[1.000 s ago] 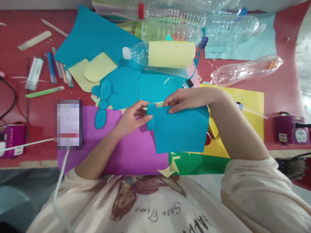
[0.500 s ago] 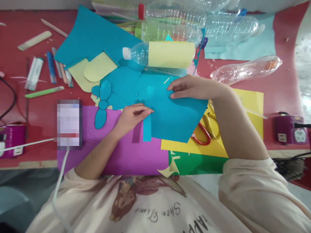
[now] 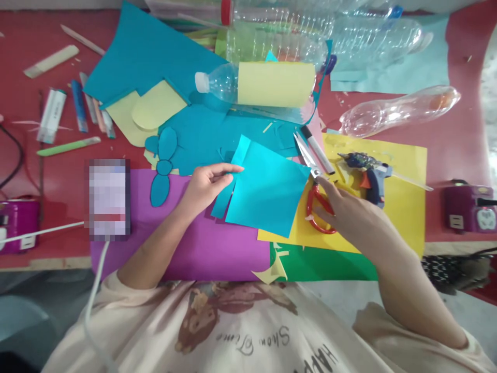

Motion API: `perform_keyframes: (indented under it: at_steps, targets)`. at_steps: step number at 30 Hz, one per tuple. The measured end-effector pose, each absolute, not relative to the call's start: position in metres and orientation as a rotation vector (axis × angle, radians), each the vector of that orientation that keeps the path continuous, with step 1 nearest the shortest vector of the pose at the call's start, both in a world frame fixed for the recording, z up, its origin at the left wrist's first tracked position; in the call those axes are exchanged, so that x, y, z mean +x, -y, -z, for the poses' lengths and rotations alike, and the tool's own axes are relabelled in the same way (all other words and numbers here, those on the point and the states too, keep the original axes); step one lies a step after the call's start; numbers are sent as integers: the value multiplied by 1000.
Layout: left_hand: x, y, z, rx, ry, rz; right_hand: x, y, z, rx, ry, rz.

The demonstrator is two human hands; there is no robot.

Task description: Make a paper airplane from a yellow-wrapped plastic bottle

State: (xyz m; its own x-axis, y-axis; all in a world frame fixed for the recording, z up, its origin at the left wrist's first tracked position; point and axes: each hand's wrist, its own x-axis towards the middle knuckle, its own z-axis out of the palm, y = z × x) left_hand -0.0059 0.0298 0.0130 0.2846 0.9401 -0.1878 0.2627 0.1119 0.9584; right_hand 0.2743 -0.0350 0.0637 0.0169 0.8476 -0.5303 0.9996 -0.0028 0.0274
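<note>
My left hand (image 3: pixel 213 182) pinches a blue paper sheet (image 3: pixel 267 189) at its left edge, together with a narrow blue strip (image 3: pixel 222 202) along that edge. The sheet is held tilted above a purple sheet (image 3: pixel 186 233). At the right, my right hand (image 3: pixel 347 212) has its fingers and thumb around the handles of the red-handled scissors (image 3: pixel 309 155), whose blades point up and left. Beside the blades rests a marker (image 3: pixel 318 150). Yellow-handled scissors (image 3: pixel 344 189) are partly hidden by my right hand.
A glue gun (image 3: pixel 370 176) lies on a yellow sheet (image 3: pixel 404 207). Behind are a paper-wrapped bottle (image 3: pixel 275 84) and several clear bottles (image 3: pixel 283 26). Blue cut-out ovals (image 3: pixel 161 189), a phone (image 3: pixel 109 199) with its cable, and pens (image 3: pixel 79 106) are at the left.
My right hand has let go of the blue sheet and moved down and right onto the red-handled scissors. The sheet and strip have tilted in my left hand.
</note>
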Motion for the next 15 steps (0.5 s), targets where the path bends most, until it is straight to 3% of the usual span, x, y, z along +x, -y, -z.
perform_keyframes:
  at_steps: [8,12,15]
  targets:
    - [-12,-27,-11,1446,-1133,-701,293,38,-46,2088,-1897,506]
    - [-14,-27,-9,1438,-1098,-697,306,35,-43,2268,-1859,877]
    - [-13,-28,-9,1421,-1089,-705,315,37,-52,2451,-1725,1464]
